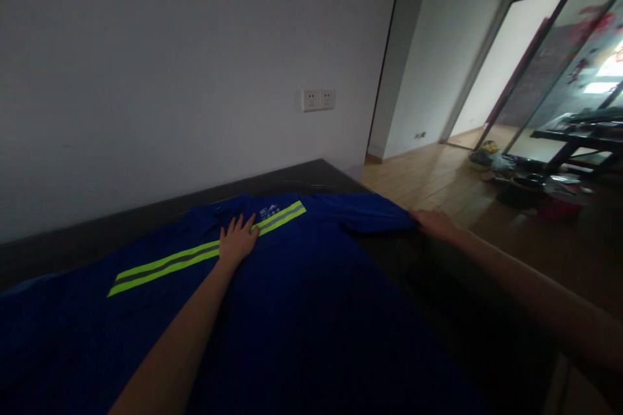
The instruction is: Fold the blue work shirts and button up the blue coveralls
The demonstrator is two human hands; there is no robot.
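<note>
One open left hand (238,241) lies flat on the blue shirt (302,279) on the dark table (314,174); the right hand (435,223) grips the sleeve end (402,219). Pressing steadily and pulling gently should work best.

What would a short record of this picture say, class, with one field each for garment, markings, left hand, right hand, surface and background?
Garment: blue shirt, spread out
Markings: yellow-green stripe with a grey middle; small pale print beside it
Left hand: flat on the shirt, fingers spread, covering part of the stripe
Right hand: grip closed on the end of the sleeve
Surface: dark table against a pale wall
Background: sockets on the wall; wooden floor
</note>
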